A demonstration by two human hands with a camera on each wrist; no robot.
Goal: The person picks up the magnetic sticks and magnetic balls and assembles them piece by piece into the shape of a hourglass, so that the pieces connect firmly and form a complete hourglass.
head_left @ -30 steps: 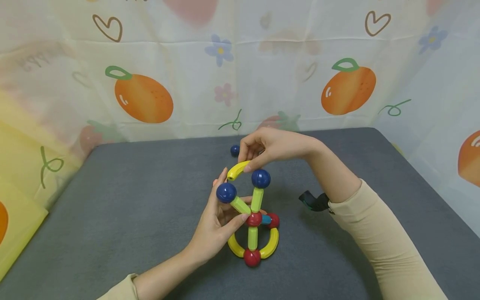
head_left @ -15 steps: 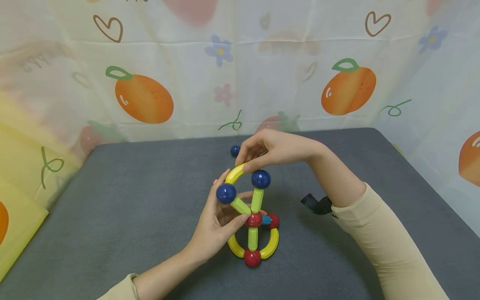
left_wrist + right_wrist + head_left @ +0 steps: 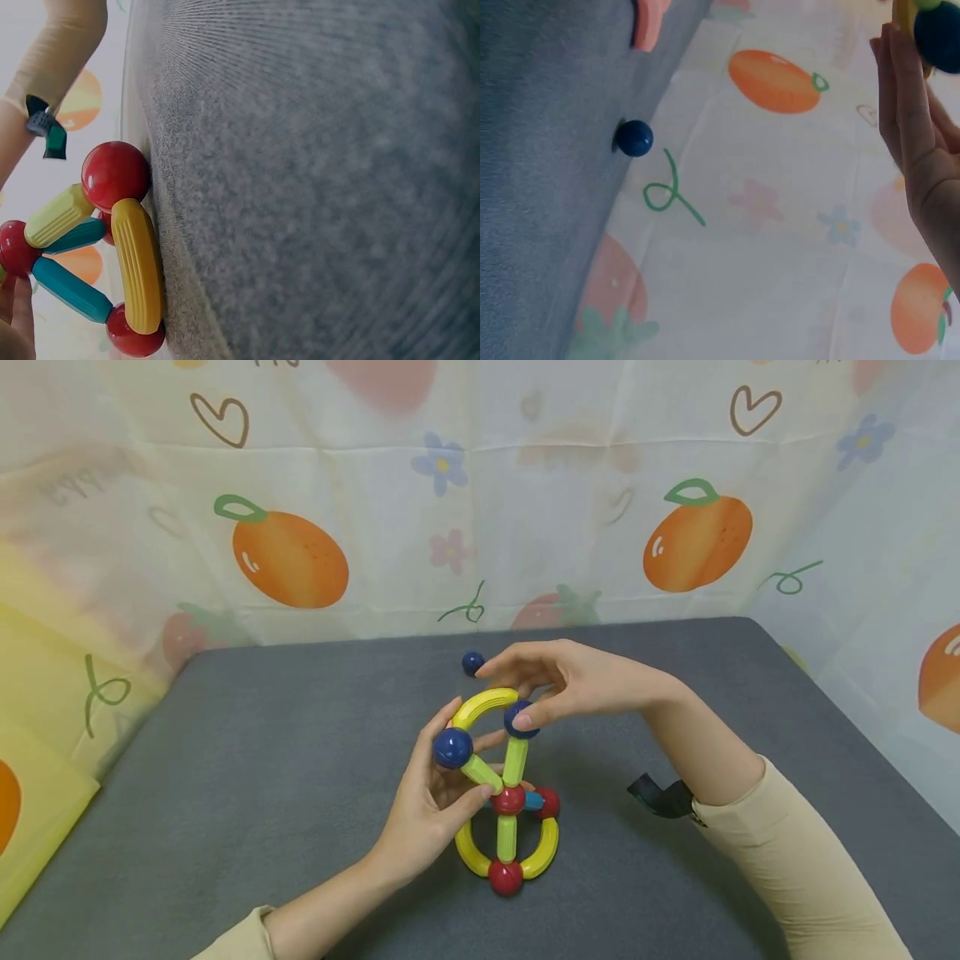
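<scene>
A toy structure of balls and rods (image 3: pixel 507 839) stands on the table. Red balls and yellow curved rods form its base. Two green rods rise from its middle red ball (image 3: pixel 508 800) to two blue balls. My left hand (image 3: pixel 431 793) holds the structure from the left, thumb at the middle red ball and forefinger behind the left blue ball (image 3: pixel 453 748). A yellow curved rod (image 3: pixel 483 702) arches behind the blue balls. My right hand (image 3: pixel 585 681) touches the right blue ball (image 3: pixel 517 720) with its thumb; its fingers extend above the arch, apart from the thumb.
A loose blue ball (image 3: pixel 473 664) lies near the table's back edge. A pink curved piece (image 3: pixel 651 26) appears on the table in the right wrist view. A black strap (image 3: pixel 660 796) hangs from my right wrist. A printed cloth (image 3: pixel 375 527) stands behind the table.
My right hand has let go of the yellow curved rod and moved right and down, its thumb now on the right blue ball. The rod stays at the top. My left hand has barely moved.
</scene>
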